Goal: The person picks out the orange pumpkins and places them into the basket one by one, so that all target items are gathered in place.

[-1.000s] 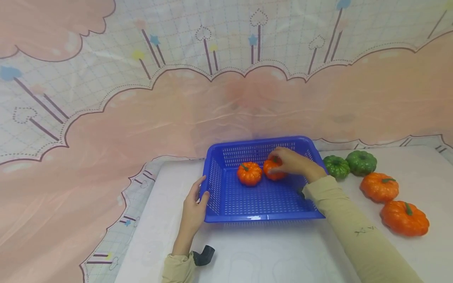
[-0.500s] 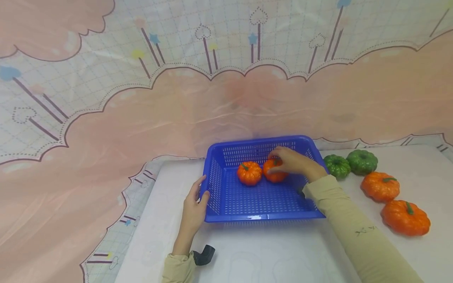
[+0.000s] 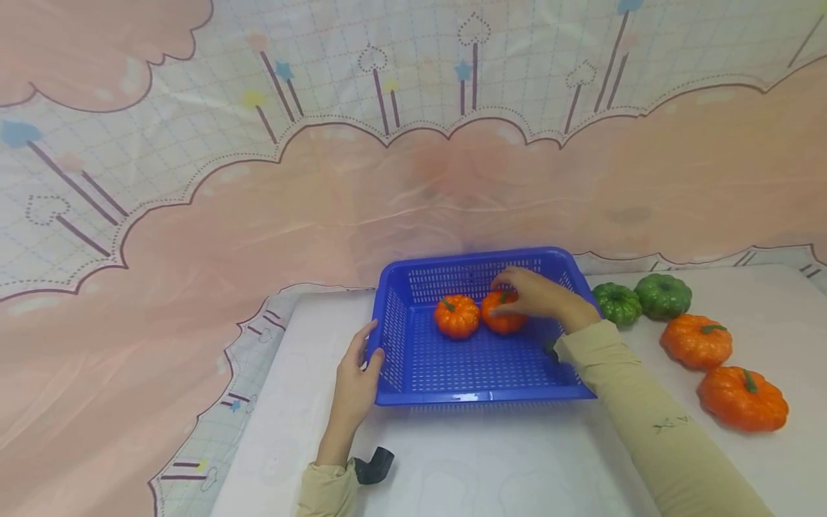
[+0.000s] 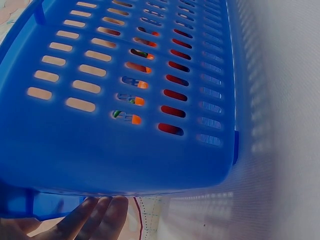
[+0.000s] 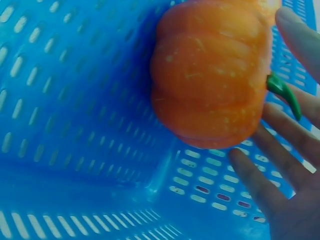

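A blue plastic basket (image 3: 478, 396) with slotted walls stands on the white table. My left hand (image 3: 352, 388) holds its left rim, thumb at the near part and fingers along the side; the left wrist view shows those fingertips (image 4: 115, 212) at the basket's edge. Inside, my right hand (image 3: 533, 294) reaches over the right wall and has thumb and fingers around an orange pumpkin (image 3: 496, 321), which sits low in the basket. Its green stem (image 5: 285, 95) points toward my palm in the right wrist view. A second small orange pumpkin (image 3: 456, 317) lies just left of it.
Right of the basket, two green pumpkins (image 3: 663, 296) and two larger orange pumpkins (image 3: 743, 399) form a line on the white table (image 3: 491, 467). A patterned pink cloth (image 3: 426, 194) hangs behind. A black curved piece (image 3: 375, 467) sits at my left wrist.
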The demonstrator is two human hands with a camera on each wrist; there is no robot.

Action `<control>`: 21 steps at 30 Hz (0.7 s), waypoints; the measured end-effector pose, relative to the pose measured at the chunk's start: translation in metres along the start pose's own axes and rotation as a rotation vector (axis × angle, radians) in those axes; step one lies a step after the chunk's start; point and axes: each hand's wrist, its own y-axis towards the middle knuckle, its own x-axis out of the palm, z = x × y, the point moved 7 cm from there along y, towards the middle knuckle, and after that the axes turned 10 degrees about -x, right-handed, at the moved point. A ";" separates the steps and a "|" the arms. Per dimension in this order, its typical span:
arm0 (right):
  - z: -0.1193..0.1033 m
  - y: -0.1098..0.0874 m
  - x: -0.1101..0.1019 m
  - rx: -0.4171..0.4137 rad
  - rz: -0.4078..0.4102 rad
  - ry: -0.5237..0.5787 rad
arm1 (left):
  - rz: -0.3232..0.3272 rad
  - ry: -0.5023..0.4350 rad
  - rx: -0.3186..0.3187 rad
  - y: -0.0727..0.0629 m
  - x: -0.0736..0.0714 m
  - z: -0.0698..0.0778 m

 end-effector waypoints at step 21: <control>-0.015 -0.015 -0.023 -0.049 0.084 -0.024 | 0.003 -0.002 0.006 0.000 0.000 0.000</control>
